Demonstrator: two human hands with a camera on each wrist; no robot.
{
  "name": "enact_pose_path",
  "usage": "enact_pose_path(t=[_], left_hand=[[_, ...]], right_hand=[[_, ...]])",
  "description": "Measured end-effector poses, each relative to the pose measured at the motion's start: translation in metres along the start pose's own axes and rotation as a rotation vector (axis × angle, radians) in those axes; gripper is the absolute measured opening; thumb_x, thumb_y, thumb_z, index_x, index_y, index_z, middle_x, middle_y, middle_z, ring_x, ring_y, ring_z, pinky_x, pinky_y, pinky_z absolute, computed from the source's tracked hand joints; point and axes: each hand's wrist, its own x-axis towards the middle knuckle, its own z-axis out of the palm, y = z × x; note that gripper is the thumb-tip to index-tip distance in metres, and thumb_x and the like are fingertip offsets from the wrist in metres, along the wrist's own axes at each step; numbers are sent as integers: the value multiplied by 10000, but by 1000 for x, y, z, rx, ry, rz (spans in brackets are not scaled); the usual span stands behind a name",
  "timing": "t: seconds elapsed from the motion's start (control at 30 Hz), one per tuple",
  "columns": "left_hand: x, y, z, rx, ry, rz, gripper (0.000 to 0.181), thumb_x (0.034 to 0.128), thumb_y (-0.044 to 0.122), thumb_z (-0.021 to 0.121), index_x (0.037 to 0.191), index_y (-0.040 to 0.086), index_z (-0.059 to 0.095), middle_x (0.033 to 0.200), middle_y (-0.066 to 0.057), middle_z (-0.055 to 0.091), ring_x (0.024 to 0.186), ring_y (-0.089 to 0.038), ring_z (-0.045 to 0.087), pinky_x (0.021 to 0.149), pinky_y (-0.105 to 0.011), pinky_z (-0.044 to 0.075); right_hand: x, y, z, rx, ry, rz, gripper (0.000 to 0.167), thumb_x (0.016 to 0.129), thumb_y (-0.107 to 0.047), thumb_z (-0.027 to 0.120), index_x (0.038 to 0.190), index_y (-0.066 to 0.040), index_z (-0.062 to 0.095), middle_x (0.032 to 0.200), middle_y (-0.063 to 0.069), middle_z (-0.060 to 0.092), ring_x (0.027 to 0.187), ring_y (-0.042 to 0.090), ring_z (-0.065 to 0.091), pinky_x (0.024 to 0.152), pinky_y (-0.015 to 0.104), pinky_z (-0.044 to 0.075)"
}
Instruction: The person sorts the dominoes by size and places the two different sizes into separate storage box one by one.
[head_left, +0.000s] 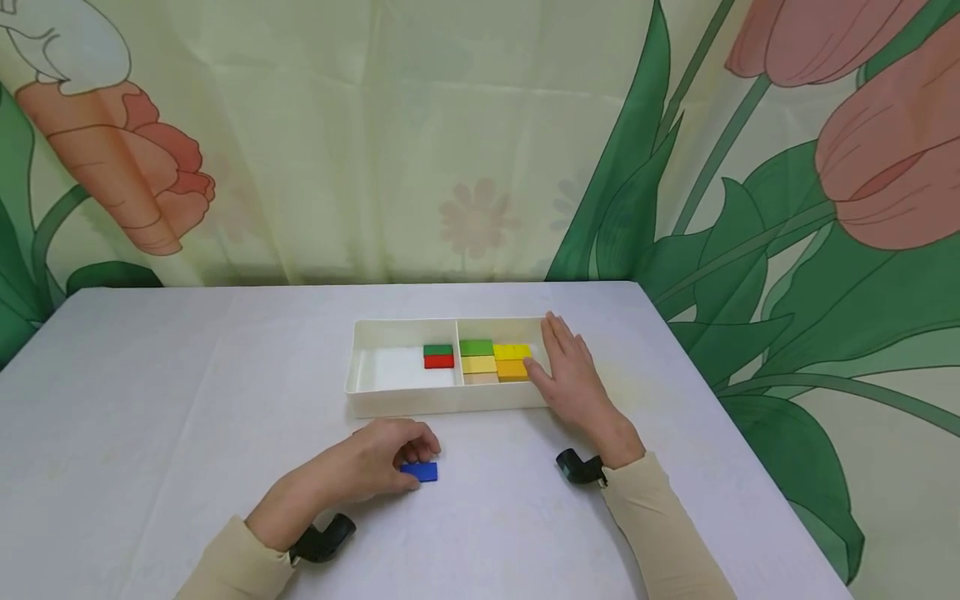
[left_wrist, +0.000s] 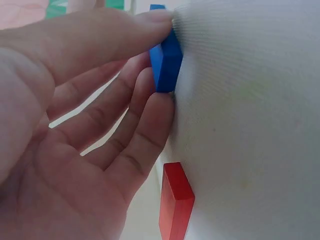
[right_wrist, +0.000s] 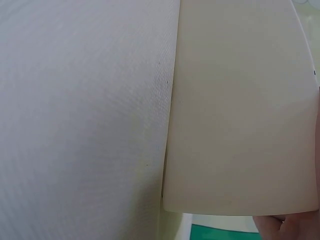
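On the table in front of the box, my left hand [head_left: 375, 458] pinches a blue block [head_left: 423, 472] between thumb and fingers. The left wrist view shows the thumb across this blue block [left_wrist: 168, 62] and fingertips behind it. A red block [left_wrist: 176, 200] lies close to that hand, mostly covered by it in the head view. My right hand [head_left: 573, 383] holds the right end of the white divided box [head_left: 405, 402], its thumb over the rim and its fingers along the outside. The box's plain wall [right_wrist: 240, 110] fills much of the right wrist view.
Green [head_left: 438, 350] and red [head_left: 438, 362] blocks sit against the divider in the left compartment. Green [head_left: 476, 347], yellow [head_left: 512, 352] and several other blocks fill part of the right one. A patterned curtain [head_left: 337, 150] hangs behind the white-covered table [head_left: 187, 400].
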Motion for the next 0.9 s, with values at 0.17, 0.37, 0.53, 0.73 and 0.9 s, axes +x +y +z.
enact_pose_path(t=[0.17, 0.37, 0.53, 0.73, 0.9], left_hand=[[1, -2, 0, 15, 22, 6, 329, 780, 31, 815, 1061, 88, 655, 953, 48, 655, 880, -116, 598, 795, -234, 552], [1, -3, 1, 35, 31, 18, 309, 783, 29, 811, 1046, 92, 661, 917, 48, 644, 857, -101, 593, 770, -215, 544], [1, -4, 0, 46, 51, 34, 284, 796, 35, 800, 1037, 104, 667, 905, 58, 649, 847, -90, 596, 761, -214, 545], [0, -3, -1, 52, 77, 43, 272, 797, 35, 794, 1031, 103, 674, 910, 55, 666, 855, -95, 612, 772, -232, 554], [-2, 0, -3, 33, 98, 22, 265, 795, 23, 780, 1028, 103, 680, 915, 48, 666, 865, -104, 613, 782, -256, 560]], right_hand=[[0, 0, 0, -2, -1, 2, 746, 1021, -399, 424, 1570, 15, 135, 1675, 146, 87, 1552, 329, 88, 1253, 555, 54], [0, 1, 1, -4, 5, -3, 745, 1021, -400, 427, 1570, 14, 140, 1674, 145, 94, 1552, 324, 93, 1252, 555, 61], [0, 1, 1, -6, 9, -4, 743, 1022, -398, 431, 1570, 11, 141, 1674, 145, 98, 1552, 320, 97, 1253, 552, 63], [-1, 1, 2, -10, 5, 7, 744, 1023, -405, 426, 1573, 3, 136, 1676, 136, 95, 1554, 313, 94, 1256, 543, 60], [-1, 2, 2, -9, 9, 1, 745, 1022, -404, 431, 1572, 3, 138, 1676, 137, 94, 1554, 313, 94, 1254, 551, 62]])
